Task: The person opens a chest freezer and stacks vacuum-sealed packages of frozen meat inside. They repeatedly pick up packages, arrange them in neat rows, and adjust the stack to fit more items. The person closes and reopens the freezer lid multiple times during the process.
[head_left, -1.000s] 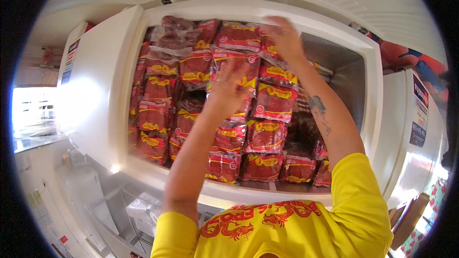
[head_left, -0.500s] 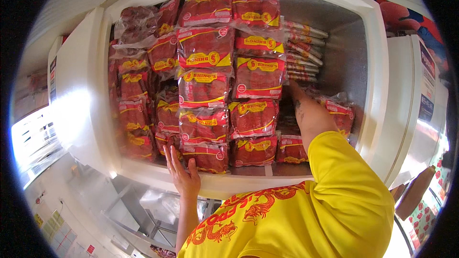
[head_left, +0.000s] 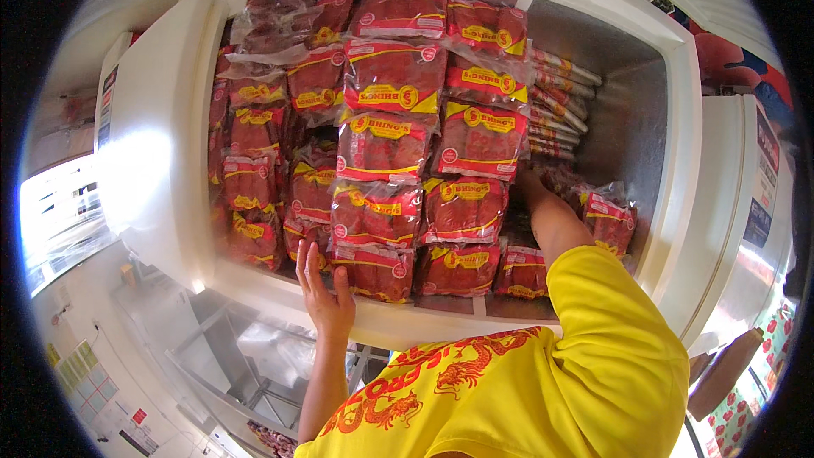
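Flat clear plastic packs of reddish-brown meat [head_left: 394, 76], with red and yellow labels, lie in stacked columns inside a white chest freezer [head_left: 441, 331]. My left hand [head_left: 328, 298] rests at the near rim, fingers stretched out and touching the nearest packs, holding nothing. My right hand [head_left: 532, 188] reaches down into a gap right of the middle column. Its fingers are hidden among the packs, so what they touch cannot be seen. Just beyond it, several packs stacked flat [head_left: 564, 85] show their edges. Another labelled pack [head_left: 609, 222] leans to the right of my forearm.
The freezer's bare metal wall [head_left: 623, 76] stands along the far right. A white raised panel [head_left: 157, 140] flanks the left side. Another white appliance [head_left: 729, 195] is at the right. Clear plastic bags [head_left: 275, 348] lie below the near rim, left of my body.
The view has turned slightly, so the packs appear shifted. My right hand has moved a little nearer and deeper into the gap. My left hand stays at the rim.
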`<state>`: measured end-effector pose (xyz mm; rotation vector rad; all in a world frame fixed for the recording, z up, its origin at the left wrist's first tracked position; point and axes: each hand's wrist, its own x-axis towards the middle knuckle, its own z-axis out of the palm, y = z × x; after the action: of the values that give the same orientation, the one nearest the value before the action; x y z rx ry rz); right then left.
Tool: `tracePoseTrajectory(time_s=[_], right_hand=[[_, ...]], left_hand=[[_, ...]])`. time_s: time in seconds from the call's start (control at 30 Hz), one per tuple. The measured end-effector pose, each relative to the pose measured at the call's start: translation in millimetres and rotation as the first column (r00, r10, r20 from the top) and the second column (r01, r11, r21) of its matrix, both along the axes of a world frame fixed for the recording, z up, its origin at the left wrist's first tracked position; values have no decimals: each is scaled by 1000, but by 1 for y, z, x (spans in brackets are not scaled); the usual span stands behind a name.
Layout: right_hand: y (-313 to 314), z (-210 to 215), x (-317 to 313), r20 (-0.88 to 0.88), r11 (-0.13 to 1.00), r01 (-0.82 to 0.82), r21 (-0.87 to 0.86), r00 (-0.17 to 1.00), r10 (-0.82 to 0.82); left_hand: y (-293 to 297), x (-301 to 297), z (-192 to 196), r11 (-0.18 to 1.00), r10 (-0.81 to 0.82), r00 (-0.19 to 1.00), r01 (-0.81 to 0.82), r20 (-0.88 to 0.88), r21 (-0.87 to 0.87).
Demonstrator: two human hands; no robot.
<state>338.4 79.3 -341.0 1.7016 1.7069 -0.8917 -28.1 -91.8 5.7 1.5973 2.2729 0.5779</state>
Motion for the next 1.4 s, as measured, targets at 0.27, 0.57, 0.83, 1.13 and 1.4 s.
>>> tracePoseTrajectory(time_s=[0.27, 0.57, 0.83, 1.13, 1.4], right_hand=[[84, 184, 15, 28, 975, -221, -28, 975, 222], [12, 410, -1, -594, 991, -117, -72, 803, 51], [-99, 333, -98, -665, 937, -179, 301, 664, 341], [-117, 318, -112, -644, 896, -33, 442, 684, 343], [-99, 283, -83, -861, 858, 310, 409, 443, 250]], left_hand=[[2, -3, -5, 995, -66, 998, 67, -16, 69], [-4, -3, -9, 993, -36, 999, 37, -16, 113], [-11, 5, -10, 957, -153, 988, 150, -7, 250], [9, 59, 11, 832, -530, 835, 546, -150, 100], [20, 68, -11, 738, -675, 708, 650, -208, -182]])
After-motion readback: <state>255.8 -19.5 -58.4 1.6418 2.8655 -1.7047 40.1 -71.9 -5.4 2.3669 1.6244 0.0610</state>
